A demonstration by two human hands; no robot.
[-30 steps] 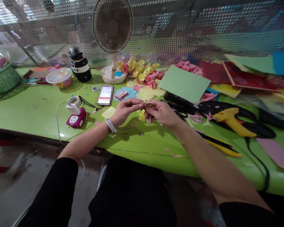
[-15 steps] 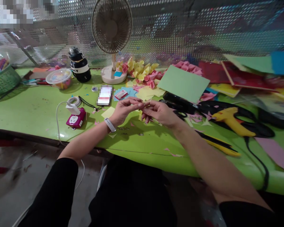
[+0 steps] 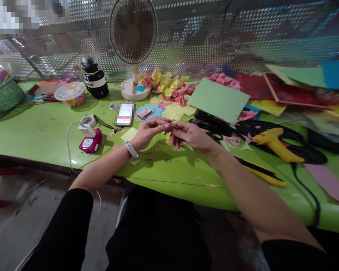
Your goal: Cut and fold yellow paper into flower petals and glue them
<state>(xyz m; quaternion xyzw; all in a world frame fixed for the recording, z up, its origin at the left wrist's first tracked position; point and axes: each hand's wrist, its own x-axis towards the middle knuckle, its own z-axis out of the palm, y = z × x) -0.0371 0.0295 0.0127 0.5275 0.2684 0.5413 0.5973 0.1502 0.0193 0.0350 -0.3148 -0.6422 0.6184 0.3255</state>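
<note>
My left hand [image 3: 151, 130], with a pale watch band [image 3: 131, 149] on its wrist, meets my right hand [image 3: 188, 136] fingertip to fingertip above the table. Both hands are closed in a pinch, and whatever lies between the fingertips is too small or hidden to make out. A bit of yellow paper [image 3: 168, 139] shows just under the fingers; I cannot tell if it is held. Beside my left wrist lies a pale yellow paper square [image 3: 129, 134]. Black-handled scissors [image 3: 214, 136] rest near my right hand, and a small red-and-white box [image 3: 144, 113] sits beyond my left.
Folded yellow paper flowers [image 3: 169, 83] are heaped by a fan [image 3: 134, 92]. On the right are a green sheet [image 3: 219, 98], a yellow glue gun [image 3: 277, 143] and a yellow-black cutter [image 3: 261, 173]. Leftward stand a magenta power socket [image 3: 92, 145], a phone [image 3: 124, 114] and a black bottle [image 3: 96, 82].
My fingertips have shifted slightly against each other, and the lower fingers of my right hand have curled a little. Everything on the table stays in place.
</note>
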